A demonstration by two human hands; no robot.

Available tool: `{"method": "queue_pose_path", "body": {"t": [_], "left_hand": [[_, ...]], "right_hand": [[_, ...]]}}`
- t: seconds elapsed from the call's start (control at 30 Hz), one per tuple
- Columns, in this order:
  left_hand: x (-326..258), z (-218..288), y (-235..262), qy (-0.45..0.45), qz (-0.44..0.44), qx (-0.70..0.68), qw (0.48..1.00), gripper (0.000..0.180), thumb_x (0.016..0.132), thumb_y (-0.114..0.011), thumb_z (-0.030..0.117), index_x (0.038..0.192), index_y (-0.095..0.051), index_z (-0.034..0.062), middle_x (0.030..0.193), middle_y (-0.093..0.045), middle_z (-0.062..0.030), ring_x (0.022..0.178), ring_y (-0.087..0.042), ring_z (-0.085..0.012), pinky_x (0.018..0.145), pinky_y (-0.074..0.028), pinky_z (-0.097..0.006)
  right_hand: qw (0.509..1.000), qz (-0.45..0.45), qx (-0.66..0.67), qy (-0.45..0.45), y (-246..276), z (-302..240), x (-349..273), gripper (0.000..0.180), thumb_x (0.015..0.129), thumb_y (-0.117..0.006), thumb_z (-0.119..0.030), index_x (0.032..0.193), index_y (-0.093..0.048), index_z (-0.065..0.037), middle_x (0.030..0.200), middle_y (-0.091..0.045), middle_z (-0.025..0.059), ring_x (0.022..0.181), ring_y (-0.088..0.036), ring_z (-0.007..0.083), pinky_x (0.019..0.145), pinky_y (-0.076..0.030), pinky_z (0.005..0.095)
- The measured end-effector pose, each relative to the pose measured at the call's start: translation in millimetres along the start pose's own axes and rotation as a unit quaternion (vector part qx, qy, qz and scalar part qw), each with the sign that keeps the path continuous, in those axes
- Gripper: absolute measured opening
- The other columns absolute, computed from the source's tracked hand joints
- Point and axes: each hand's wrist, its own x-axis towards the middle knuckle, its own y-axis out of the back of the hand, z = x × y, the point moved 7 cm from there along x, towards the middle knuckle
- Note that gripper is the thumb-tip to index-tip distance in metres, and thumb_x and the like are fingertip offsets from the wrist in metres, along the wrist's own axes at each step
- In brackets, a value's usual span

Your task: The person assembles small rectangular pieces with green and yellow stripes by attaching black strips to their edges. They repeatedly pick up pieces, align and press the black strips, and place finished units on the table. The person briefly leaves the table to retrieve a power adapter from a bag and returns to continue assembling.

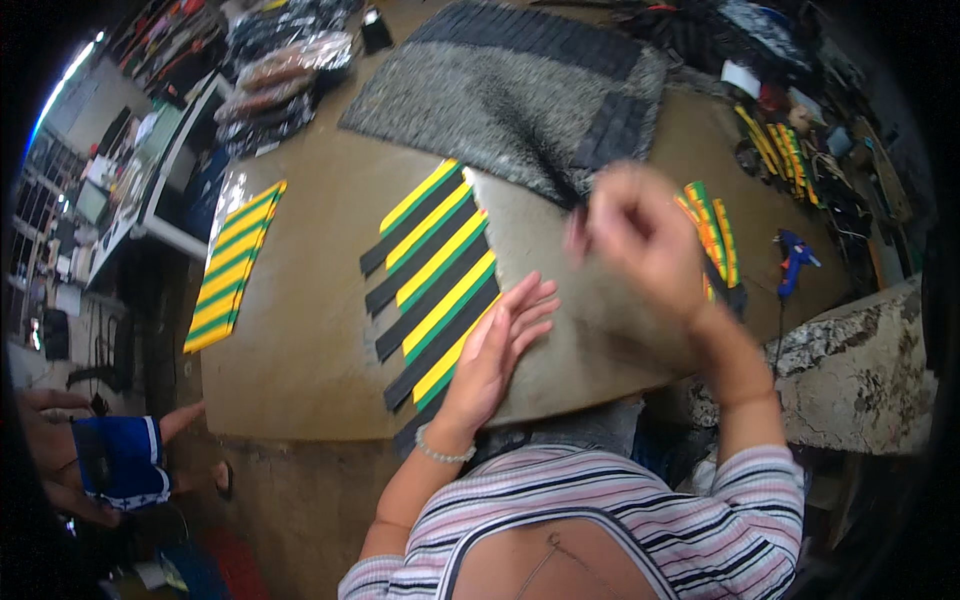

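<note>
My left hand (492, 350), fingers stretched out, lies at the right ends of a slanted row of strips (432, 270). The strips alternate black with yellow and green, side by side on the brown table (300, 385). Above the table, my right hand (645, 240) is closed and blurred by motion. From its fingertips a thin tuft of black hair-like strands (540, 150) fans out toward the far left, over a grey textured mat (455, 105). Several black strips (530, 35) lie along the mat's far edge, and a shorter group (610, 132) lies at its right.
Yellow-and-green strips (235, 268) lie at the left. Patterned strips (722, 235) and a blue glue gun (796, 262) are at the right, near a rough block (860, 365). Plastic-wrapped bundles (275, 95) are piled at the far left. Another person's blue shorts (120, 460) show at lower left.
</note>
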Motion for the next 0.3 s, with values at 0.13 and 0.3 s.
{"method": "queue_pose_path", "body": {"t": [0.13, 0.3], "left_hand": [[-23, -6, 13, -0.047, -0.019, 0.121, 0.991, 0.023, 0.106, -0.044, 0.017, 0.112, -0.057, 0.0002, 0.113, -0.061, -0.0079, 0.104, -0.057, -0.0172, 0.093, -0.046, -0.035], [-55, -12, -7, -0.092, -0.091, 0.548, 0.826, 0.021, 0.087, -0.066, 0.017, 0.103, -0.059, 0.0038, 0.099, -0.06, -0.0167, 0.096, -0.058, -0.0284, 0.088, -0.043, -0.043]], "right_hand": [[0.994, -0.087, -0.035, -0.046, -93, 12, -100, 0.025, 0.079, -0.076, -0.007, 0.102, -0.067, -0.002, 0.103, -0.068, 0.0121, 0.088, -0.067, 0.021, 0.077, -0.054, 0.0308], [0.959, -0.209, -0.042, -0.184, -95, 36, -138, 0.052, 0.068, -0.08, -0.011, 0.118, -0.066, -0.007, 0.114, -0.066, 0.0149, 0.1, -0.067, 0.029, 0.089, -0.053, 0.0395]]}}
